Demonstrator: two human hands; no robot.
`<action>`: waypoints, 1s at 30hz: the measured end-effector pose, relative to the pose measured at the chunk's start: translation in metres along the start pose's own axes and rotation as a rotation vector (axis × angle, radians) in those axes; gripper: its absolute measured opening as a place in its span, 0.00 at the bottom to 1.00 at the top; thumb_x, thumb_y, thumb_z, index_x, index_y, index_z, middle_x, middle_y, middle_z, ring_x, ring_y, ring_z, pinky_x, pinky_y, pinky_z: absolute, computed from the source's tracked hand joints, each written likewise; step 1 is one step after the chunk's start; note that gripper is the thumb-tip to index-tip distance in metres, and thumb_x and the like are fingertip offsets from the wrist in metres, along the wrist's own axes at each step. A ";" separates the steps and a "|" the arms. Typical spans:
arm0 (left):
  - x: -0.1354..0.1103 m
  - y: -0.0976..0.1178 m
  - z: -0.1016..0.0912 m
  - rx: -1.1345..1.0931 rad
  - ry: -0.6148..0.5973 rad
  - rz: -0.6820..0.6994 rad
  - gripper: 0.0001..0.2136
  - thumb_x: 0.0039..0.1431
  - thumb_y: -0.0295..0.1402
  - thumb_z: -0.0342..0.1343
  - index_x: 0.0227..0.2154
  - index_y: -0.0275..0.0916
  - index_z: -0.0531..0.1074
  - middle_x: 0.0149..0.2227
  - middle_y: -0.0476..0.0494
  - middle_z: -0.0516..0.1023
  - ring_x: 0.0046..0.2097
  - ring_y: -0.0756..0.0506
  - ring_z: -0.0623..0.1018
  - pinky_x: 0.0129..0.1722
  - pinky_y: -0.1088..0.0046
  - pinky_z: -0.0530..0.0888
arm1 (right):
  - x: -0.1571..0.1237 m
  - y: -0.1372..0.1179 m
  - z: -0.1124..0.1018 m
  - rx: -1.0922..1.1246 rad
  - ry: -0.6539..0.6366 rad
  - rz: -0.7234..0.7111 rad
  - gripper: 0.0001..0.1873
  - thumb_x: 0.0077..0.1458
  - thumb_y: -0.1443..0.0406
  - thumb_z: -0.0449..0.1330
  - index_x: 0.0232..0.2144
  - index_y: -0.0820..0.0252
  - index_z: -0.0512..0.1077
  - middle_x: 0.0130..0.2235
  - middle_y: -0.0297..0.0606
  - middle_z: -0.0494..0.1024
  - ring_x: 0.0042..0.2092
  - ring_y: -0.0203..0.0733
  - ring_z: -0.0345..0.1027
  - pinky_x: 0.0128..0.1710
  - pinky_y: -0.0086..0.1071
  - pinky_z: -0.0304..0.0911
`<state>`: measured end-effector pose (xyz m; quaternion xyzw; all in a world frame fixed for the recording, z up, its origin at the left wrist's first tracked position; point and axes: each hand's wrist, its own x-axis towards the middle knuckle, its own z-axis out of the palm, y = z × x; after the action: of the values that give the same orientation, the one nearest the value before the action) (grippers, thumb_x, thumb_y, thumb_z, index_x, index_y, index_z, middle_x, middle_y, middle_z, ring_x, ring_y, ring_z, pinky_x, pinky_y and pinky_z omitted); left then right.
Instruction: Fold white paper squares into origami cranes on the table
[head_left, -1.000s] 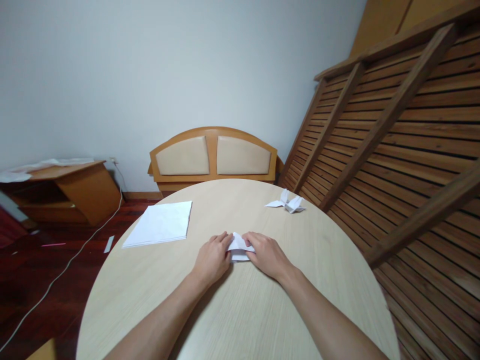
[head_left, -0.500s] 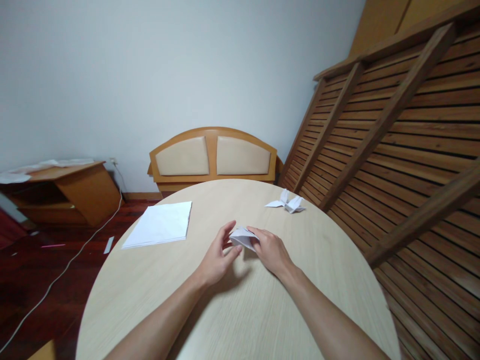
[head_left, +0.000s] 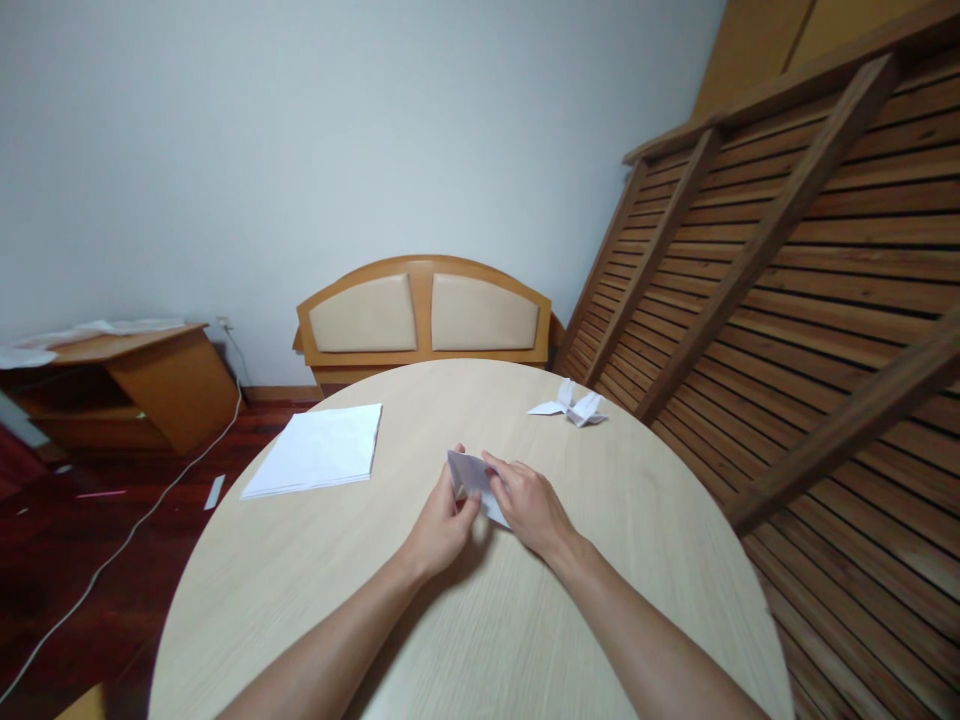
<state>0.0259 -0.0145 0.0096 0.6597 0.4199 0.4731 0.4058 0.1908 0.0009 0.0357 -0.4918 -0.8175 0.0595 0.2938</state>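
A small folded piece of white paper is held between my two hands, just above the middle of the round table. My left hand pinches its left side, thumb in front and fingers behind. On the right side my right hand grips it, the fingers partly covering the paper. Beyond my right hand lies a folded paper crane. A stack of white paper sheets rests on the table to the left of my hands.
A slatted wooden panel leans along the table's right side. Behind the table stands a padded headboard. At the left are a wooden cabinet and a white cable across the dark red floor.
The folded paper has been turned so that a flat face shows instead of its open edge. My left hand, with fingers spread before, has closed on its left side.
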 end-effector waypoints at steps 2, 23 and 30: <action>0.001 -0.002 -0.001 0.057 0.012 0.005 0.30 0.64 0.30 0.47 0.67 0.39 0.47 0.69 0.35 0.53 0.70 0.40 0.53 0.68 0.54 0.53 | 0.000 0.001 0.001 0.013 0.002 0.002 0.22 0.65 0.68 0.48 0.59 0.61 0.68 0.50 0.46 0.80 0.49 0.45 0.75 0.51 0.37 0.68; 0.003 -0.001 -0.011 0.035 0.107 -0.035 0.25 0.68 0.36 0.40 0.65 0.36 0.55 0.60 0.35 0.69 0.52 0.41 0.75 0.47 0.63 0.76 | 0.000 -0.009 -0.009 -0.060 0.060 0.012 0.36 0.55 0.78 0.51 0.64 0.52 0.60 0.61 0.39 0.70 0.54 0.46 0.74 0.52 0.39 0.72; 0.008 0.005 -0.016 0.040 0.068 0.061 0.24 0.62 0.29 0.46 0.61 0.39 0.65 0.64 0.40 0.65 0.63 0.41 0.68 0.59 0.57 0.69 | -0.001 0.003 -0.010 0.284 0.145 -0.002 0.34 0.54 0.79 0.47 0.59 0.49 0.69 0.58 0.33 0.74 0.58 0.40 0.69 0.59 0.37 0.64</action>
<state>0.0128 -0.0063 0.0200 0.6639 0.4225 0.4989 0.3632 0.1991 -0.0008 0.0424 -0.4473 -0.7780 0.1387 0.4188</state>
